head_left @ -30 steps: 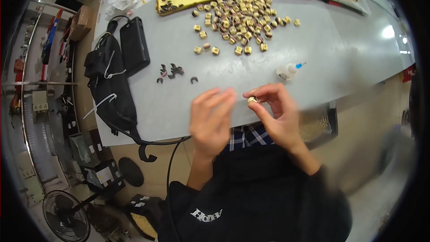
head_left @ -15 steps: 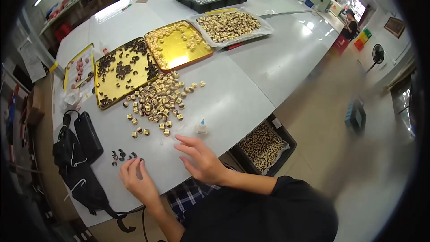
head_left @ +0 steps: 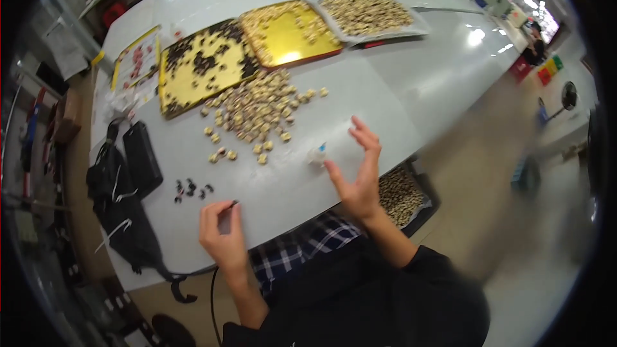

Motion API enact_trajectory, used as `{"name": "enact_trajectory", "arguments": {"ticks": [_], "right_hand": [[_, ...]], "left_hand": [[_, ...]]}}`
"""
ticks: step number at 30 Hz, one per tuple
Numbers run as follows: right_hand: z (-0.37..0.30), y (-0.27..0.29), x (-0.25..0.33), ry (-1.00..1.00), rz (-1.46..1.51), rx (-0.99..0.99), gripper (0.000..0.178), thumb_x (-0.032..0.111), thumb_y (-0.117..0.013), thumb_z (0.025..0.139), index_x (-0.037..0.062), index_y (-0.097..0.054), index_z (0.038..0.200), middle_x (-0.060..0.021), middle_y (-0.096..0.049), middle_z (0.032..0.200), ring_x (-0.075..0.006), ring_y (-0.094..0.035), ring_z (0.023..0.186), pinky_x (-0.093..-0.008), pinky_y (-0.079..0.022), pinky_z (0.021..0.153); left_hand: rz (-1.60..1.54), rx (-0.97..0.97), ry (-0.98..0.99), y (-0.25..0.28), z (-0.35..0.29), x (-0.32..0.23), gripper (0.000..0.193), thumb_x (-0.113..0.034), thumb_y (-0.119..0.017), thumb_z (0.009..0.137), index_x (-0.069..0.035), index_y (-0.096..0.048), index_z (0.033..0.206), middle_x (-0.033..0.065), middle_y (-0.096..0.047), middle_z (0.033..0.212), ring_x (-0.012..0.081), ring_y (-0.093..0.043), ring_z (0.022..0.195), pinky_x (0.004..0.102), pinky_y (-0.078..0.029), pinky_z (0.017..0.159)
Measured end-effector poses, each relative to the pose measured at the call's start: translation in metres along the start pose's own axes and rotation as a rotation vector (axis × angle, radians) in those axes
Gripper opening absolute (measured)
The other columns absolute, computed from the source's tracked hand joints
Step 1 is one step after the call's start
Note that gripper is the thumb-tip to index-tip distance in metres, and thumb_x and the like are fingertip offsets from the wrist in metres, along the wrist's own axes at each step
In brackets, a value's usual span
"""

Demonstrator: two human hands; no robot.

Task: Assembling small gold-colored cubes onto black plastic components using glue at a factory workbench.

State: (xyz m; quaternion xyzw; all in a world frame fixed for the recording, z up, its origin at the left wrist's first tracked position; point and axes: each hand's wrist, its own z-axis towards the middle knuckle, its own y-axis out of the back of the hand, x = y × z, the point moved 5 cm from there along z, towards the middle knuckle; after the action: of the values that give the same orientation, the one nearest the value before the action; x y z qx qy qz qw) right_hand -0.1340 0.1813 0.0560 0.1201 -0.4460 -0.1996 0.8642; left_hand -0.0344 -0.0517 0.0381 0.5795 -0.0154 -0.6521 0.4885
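Note:
My left hand (head_left: 223,239) is closed in a pinch low over the table's near edge, with a small black curved piece (head_left: 235,204) between thumb and fingertips. Several similar dark pieces (head_left: 191,187) lie just beyond it. My right hand (head_left: 361,183) is open, thumb and fingers spread around empty space. Its thumb tip is close to a small clear squeeze bottle with a blue tip (head_left: 317,155); whether they touch I cannot tell. Farther off, a loose heap of small cream-and-brown blocks (head_left: 260,106) covers the middle of the table.
Behind the heap stand a yellow tray of black curved pieces (head_left: 186,93), a golden tray of cream pieces (head_left: 292,42) and a lined tray of finished-looking blocks (head_left: 366,16). A black bag (head_left: 128,231) and black case (head_left: 143,157) lie at left. A filled crate (head_left: 421,212) sits below the table edge.
My right hand has moved right and away from me, up to the squeeze bottle. My left hand has drawn back from the dark pieces with one pinched. The view has shifted.

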Motion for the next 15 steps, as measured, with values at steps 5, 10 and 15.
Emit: {"name": "enact_trajectory", "arguments": {"ticks": [5,10,15], "right_hand": [[0.003,-0.016,-0.010,-0.012,-0.012,0.184,0.055,0.005,-0.067,0.076,0.0001,-0.040,0.124,-0.0190,-0.047,0.126,-0.0284,-0.046,0.116,-0.0357,-0.036,0.097],[-0.009,-0.027,-0.033,-0.103,0.126,0.309,0.050,0.012,-0.064,0.081,0.0003,-0.042,0.124,-0.0173,-0.056,0.115,-0.0249,-0.056,0.104,-0.0336,-0.042,0.091],[-0.012,-0.027,-0.022,-0.389,0.581,0.197,0.049,0.019,-0.062,0.085,0.0027,-0.042,0.126,-0.0155,-0.057,0.109,-0.0214,-0.058,0.098,-0.0334,-0.045,0.086]], "left_hand": [[-0.721,0.188,0.154,-0.020,-0.017,-0.005,0.012,0.007,-0.062,0.079,0.003,-0.061,0.091,0.0088,-0.054,0.100,0.0136,-0.054,0.086,0.0247,-0.045,0.077],[-0.891,0.200,0.232,-0.030,-0.016,-0.006,0.015,0.002,-0.063,0.082,0.003,-0.061,0.096,0.0099,-0.050,0.111,0.0133,-0.052,0.087,0.0251,-0.045,0.078],[-1.150,0.255,0.314,-0.039,-0.013,-0.006,0.018,-0.007,-0.068,0.081,0.001,-0.062,0.097,0.0101,-0.049,0.115,0.0120,-0.050,0.087,0.0253,-0.044,0.079]]}}
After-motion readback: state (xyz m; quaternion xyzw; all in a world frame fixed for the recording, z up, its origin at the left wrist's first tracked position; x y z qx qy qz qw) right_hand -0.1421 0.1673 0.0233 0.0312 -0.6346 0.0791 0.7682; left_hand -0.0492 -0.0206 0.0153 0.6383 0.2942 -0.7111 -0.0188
